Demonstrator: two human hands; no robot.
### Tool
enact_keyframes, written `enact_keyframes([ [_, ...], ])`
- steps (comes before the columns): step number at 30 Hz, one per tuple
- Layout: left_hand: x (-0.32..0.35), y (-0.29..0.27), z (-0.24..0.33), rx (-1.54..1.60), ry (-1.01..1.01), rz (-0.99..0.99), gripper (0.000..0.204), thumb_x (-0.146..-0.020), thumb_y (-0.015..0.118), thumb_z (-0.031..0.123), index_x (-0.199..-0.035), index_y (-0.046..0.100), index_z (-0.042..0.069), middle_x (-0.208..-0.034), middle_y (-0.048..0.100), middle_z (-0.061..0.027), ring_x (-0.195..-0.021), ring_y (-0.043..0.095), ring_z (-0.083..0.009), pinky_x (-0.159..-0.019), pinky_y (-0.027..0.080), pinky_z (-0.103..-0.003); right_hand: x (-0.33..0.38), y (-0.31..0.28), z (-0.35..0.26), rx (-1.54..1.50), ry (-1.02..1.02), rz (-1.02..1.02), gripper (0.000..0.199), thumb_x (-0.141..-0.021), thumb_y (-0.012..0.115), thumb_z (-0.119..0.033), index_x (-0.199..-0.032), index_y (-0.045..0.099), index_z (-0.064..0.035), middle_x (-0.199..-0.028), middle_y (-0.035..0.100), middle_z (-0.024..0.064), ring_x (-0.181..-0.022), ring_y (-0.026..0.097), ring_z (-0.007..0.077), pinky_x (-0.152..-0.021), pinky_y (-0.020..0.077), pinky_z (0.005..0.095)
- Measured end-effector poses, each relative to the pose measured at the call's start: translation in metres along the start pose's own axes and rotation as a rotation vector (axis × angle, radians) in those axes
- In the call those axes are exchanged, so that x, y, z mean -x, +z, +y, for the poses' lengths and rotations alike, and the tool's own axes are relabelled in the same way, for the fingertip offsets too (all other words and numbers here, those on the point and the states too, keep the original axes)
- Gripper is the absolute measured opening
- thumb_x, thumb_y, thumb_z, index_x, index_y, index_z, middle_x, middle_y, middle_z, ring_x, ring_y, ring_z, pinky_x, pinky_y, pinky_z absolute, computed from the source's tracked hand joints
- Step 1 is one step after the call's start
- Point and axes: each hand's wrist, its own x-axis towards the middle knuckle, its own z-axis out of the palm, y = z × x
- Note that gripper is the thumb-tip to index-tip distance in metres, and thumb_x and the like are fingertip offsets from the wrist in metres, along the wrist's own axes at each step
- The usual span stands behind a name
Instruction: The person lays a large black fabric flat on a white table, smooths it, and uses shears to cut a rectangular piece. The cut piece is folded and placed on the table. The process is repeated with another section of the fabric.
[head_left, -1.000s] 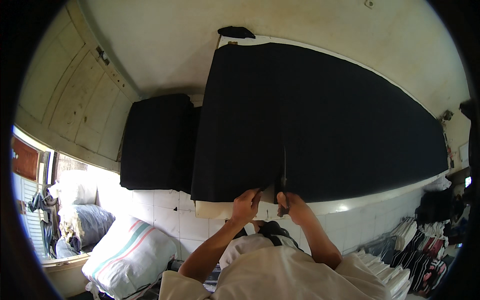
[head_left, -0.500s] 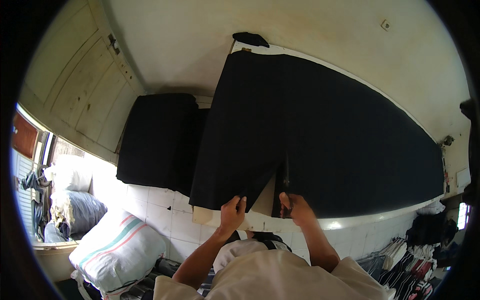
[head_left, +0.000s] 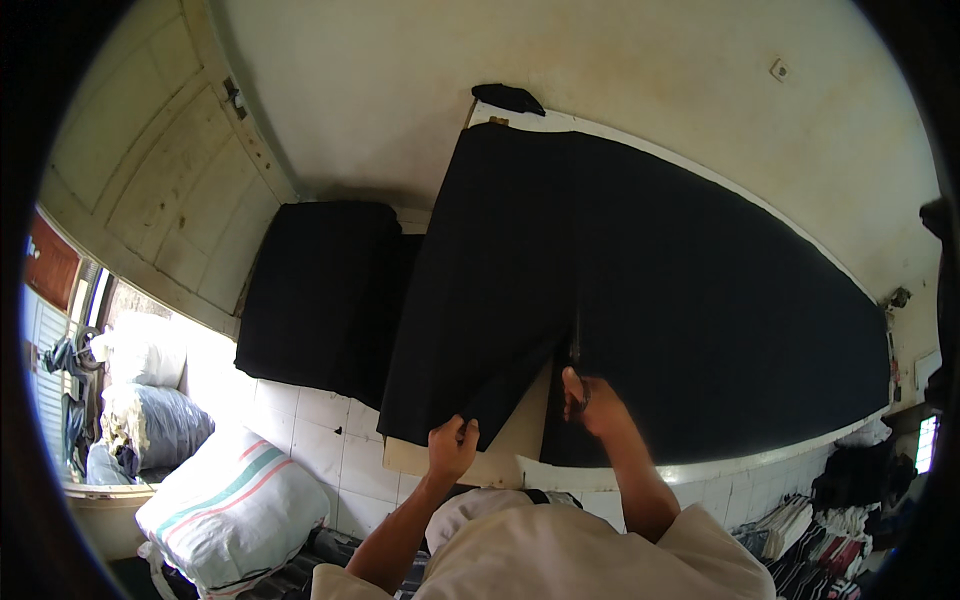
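Currently, from the head view: pinching the cut edge of a wide sheet of matte black cloth (head_left: 660,280) in the closed left hand (head_left: 453,446). Clasping dark-handled metal scissors (head_left: 575,350) in the closed right hand (head_left: 590,402), up and right of that pinch, amid the cloth spread beyond both grips. Between the grips, V-shaped gap onto pale tabletop (head_left: 525,425). Leftward beyond the pinch, thick black folded fabric stack (head_left: 315,290); lower left, plump white striped sack (head_left: 235,505).

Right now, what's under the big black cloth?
The pale tabletop shows in the wedge-shaped opening between left hand and right hand, and along the far edge of the black cloth. Anything else beneath is covered, can't be seen.
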Motion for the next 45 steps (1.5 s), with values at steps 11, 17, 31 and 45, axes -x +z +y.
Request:
enact_keyframes([
  [11,-0.032,-0.029,-0.010,0.036,0.059,-0.041,0.030,-0.094,0.074,0.007,-0.071,0.057,0.000,-0.061,0.059,-0.0182,-0.052,0.064,-0.0302,-0.051,0.045,-0.040,-0.050,-0.010,-0.029,-0.077,0.082,-0.001,0.078,-0.078,0.084,-0.077,-0.089,0.063,-0.0025,-0.075,0.058,0.0052,-0.065,0.064,0.0201,-0.060,0.0585,0.0370],
  [17,-0.138,-0.051,-0.073,-0.245,-0.030,0.435,0.036,-0.113,0.056,0.027,-0.108,0.077,-0.002,-0.107,0.077,-0.0237,-0.107,0.073,-0.0373,-0.095,0.055,-0.047,-0.072,-0.015,-0.047,-0.017,0.065,0.010,0.083,-0.075,0.082,-0.081,-0.087,0.062,-0.0019,-0.073,0.057,0.0057,-0.064,0.064,0.0202,-0.059,0.0581,0.0360],
  [31,-0.169,-0.037,-0.105,-0.487,-0.511,0.034,0.080,-0.114,0.031,0.060,-0.122,0.076,-0.006,-0.115,0.075,-0.0338,-0.114,0.069,-0.0538,-0.102,0.053,-0.058,-0.144,-0.040,-0.064,-0.102,0.074,-0.029,0.071,-0.081,0.083,-0.075,-0.080,0.058,-0.0085,-0.072,0.059,0.0058,-0.062,0.064,0.0210,-0.056,0.0568,0.0378],
  [45,-0.173,-0.024,-0.070,-0.634,-0.597,0.107,0.076,-0.115,0.032,0.056,-0.116,0.079,-0.004,-0.111,0.075,-0.0333,-0.109,0.068,-0.0542,-0.100,0.051,-0.060,-0.204,-0.055,-0.103,-0.147,0.014,-0.011,0.073,-0.084,0.082,-0.074,-0.086,0.061,-0.0041,-0.079,0.062,0.0079,-0.070,0.067,0.0219,-0.065,0.0617,0.0391],
])
